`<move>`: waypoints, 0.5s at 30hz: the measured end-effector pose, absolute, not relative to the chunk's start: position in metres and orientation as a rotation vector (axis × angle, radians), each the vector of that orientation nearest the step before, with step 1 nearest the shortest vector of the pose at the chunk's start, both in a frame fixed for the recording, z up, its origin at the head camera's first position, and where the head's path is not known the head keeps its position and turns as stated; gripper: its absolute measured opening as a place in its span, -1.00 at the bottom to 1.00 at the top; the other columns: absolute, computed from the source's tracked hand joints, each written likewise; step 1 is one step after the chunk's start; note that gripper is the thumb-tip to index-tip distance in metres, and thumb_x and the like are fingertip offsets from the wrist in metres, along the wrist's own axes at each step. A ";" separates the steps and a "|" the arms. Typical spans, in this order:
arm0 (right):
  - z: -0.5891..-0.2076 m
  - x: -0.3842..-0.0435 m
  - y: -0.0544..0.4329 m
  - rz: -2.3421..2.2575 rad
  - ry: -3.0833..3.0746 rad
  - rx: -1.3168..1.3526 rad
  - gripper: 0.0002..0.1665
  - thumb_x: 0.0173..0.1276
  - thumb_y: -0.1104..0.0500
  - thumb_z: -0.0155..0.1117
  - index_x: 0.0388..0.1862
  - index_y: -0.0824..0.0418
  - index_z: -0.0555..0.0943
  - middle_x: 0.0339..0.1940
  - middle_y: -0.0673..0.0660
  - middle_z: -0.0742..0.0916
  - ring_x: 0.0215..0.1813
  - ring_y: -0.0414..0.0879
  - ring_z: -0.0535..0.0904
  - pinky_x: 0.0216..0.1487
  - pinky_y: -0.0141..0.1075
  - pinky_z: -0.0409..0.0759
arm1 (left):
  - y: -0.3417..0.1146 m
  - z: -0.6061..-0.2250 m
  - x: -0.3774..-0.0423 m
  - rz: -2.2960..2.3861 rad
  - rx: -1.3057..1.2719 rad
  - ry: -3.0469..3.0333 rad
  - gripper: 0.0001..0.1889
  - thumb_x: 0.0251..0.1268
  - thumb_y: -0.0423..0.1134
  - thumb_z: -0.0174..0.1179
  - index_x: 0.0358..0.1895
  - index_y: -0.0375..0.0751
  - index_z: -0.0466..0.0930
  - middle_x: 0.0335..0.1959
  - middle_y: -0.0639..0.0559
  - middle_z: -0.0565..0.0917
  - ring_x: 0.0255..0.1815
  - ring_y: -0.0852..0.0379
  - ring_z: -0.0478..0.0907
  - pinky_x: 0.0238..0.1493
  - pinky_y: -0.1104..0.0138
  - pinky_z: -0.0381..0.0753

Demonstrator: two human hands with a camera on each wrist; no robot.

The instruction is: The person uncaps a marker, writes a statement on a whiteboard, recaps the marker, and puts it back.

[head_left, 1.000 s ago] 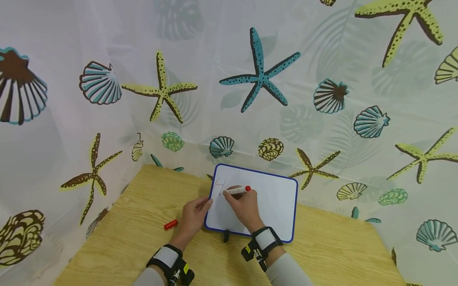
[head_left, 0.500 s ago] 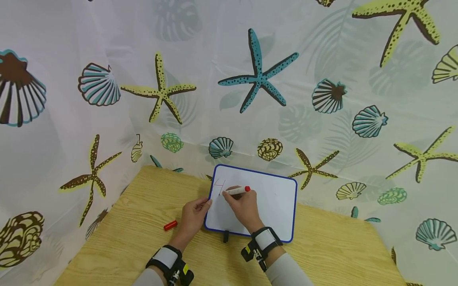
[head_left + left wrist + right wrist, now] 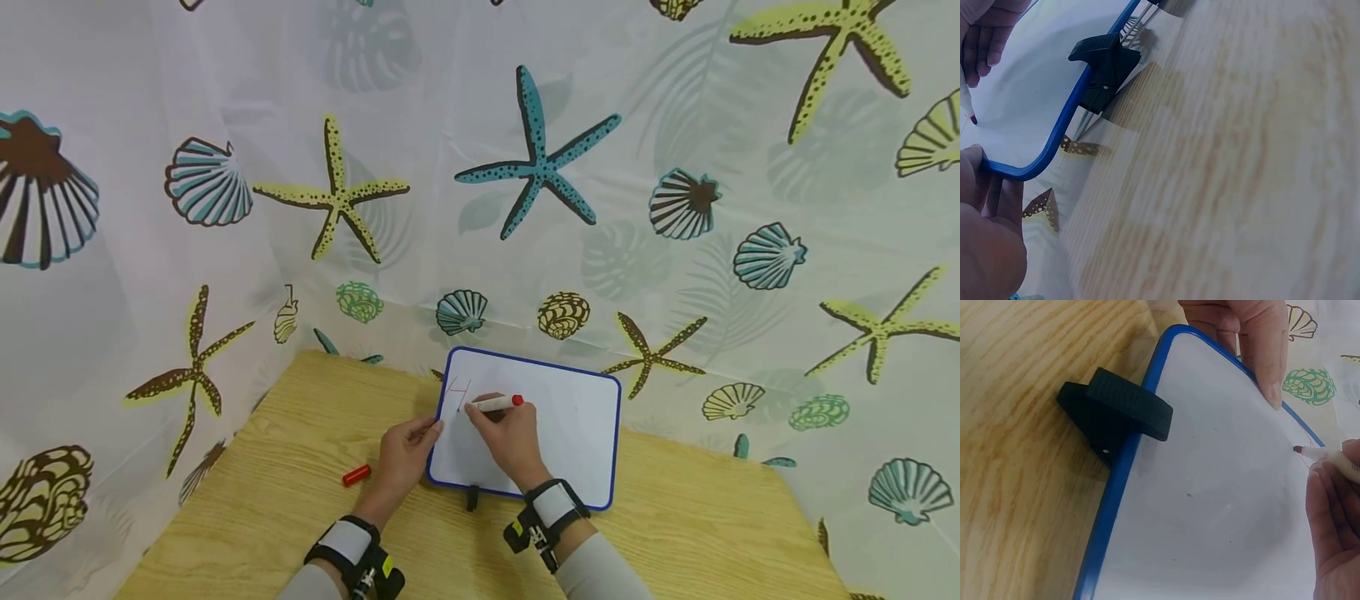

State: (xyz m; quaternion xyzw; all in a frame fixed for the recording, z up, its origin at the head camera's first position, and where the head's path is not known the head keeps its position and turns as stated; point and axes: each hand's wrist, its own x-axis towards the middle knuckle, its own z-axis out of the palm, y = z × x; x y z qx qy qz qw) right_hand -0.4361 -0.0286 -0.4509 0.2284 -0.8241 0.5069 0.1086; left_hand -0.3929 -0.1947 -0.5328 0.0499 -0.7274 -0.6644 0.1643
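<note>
A whiteboard (image 3: 570, 433) with a blue frame leans upright on a stand. My left hand (image 3: 403, 457) pinches its left edge, thumb on the front and fingers behind, as the left wrist view shows. In my right hand (image 3: 516, 440) is a white marker (image 3: 493, 404) with a red end, gripped between thumb and fingers. Its dark tip points at the board, right at the foot of a thin red letter H (image 3: 460, 392) near the left edge. The marker's red cap (image 3: 356, 476) lies on the table, left of my left hand.
A black stand clip (image 3: 1125, 406) grips the board's lower edge, its foot on the wood-grain table (image 3: 262, 508). Behind and beside the table hangs a pale curtain (image 3: 420, 108) printed with starfish and shells. Both wrists wear strapped cameras.
The head view shifts slightly. Both hands keep their holds, and the marker tip stays by the lower end of the H's right stroke.
</note>
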 end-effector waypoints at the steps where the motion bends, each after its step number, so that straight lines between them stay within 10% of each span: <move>1: -0.450 -0.436 -0.029 1.497 -2.409 0.675 -0.89 0.33 0.15 0.51 -0.26 0.18 0.79 -0.39 0.03 0.81 -0.42 -0.17 0.67 -0.40 -0.35 0.66 | -0.195 -0.533 -0.393 -1.893 0.141 -2.074 -0.70 0.47 -0.16 0.28 0.07 -0.30 0.74 0.01 -0.14 0.76 0.04 -0.03 0.72 0.02 0.20 0.73; 15: -0.443 -0.440 -0.020 1.483 -2.325 0.598 -0.86 0.34 0.12 0.50 -0.26 0.18 0.79 -0.43 0.04 0.80 -0.43 -0.15 0.68 -0.42 -0.34 0.66 | -0.195 -0.532 -0.394 -1.870 0.159 -2.067 -0.70 0.45 -0.19 0.30 0.06 -0.33 0.75 0.01 -0.17 0.76 0.02 -0.05 0.73 0.00 0.18 0.74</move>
